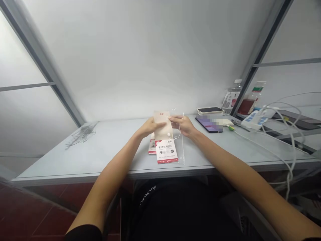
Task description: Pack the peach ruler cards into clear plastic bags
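Both my hands are out over the middle of a grey-white table (105, 150). My left hand (149, 128) pinches the top left of a pale card insert (163, 127) with red and white print at its lower end. My right hand (182, 125) grips the top right, at the clear plastic sleeve (181, 147) that wraps the card. The pack stands tilted, its lower end resting on the table. Under it lies a second pack of the same kind (151, 146), mostly hidden.
A heap of clear wrappers (81, 134) lies at the table's far left. To the right are two phones (209, 123) (210, 110), a white power strip (255, 117) with cables (283, 140), two bottles (232, 97) (252, 98) and a dark device (299, 119).
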`<state>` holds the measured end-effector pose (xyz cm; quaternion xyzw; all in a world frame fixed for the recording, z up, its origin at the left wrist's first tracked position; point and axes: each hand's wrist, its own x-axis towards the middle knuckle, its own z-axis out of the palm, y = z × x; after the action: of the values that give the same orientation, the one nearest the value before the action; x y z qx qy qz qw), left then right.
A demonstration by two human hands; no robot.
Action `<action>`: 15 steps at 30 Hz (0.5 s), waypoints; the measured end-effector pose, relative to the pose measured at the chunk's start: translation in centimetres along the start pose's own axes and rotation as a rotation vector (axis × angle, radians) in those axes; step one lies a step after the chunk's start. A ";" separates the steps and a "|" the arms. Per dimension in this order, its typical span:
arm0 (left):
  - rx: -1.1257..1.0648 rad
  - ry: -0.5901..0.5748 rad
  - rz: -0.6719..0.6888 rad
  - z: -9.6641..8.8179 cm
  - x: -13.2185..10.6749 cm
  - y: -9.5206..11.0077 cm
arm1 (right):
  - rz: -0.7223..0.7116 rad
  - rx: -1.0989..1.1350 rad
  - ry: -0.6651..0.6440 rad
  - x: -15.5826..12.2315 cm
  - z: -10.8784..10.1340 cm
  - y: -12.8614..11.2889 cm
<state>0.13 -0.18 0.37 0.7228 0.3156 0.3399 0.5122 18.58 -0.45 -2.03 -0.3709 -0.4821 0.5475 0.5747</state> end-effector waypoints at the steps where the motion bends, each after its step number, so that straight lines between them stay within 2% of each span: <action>1: -0.014 -0.014 -0.010 0.0 0.0 -0.1 | 0.006 -0.002 -0.005 0.0 0.0 0.1; 10: -0.081 -0.095 -0.056 -0.7 0.0 0.1 | 0.013 0.049 -0.011 -0.2 0.3 0.1; 15: -0.091 -0.064 -0.104 -1.1 -0.1 0.5 | -0.001 0.016 -0.029 0.0 0.2 0.2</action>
<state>-0.76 0.14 1.09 0.6919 0.3202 0.3038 0.5714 18.36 -0.40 -2.18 -0.3581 -0.4862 0.5565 0.5706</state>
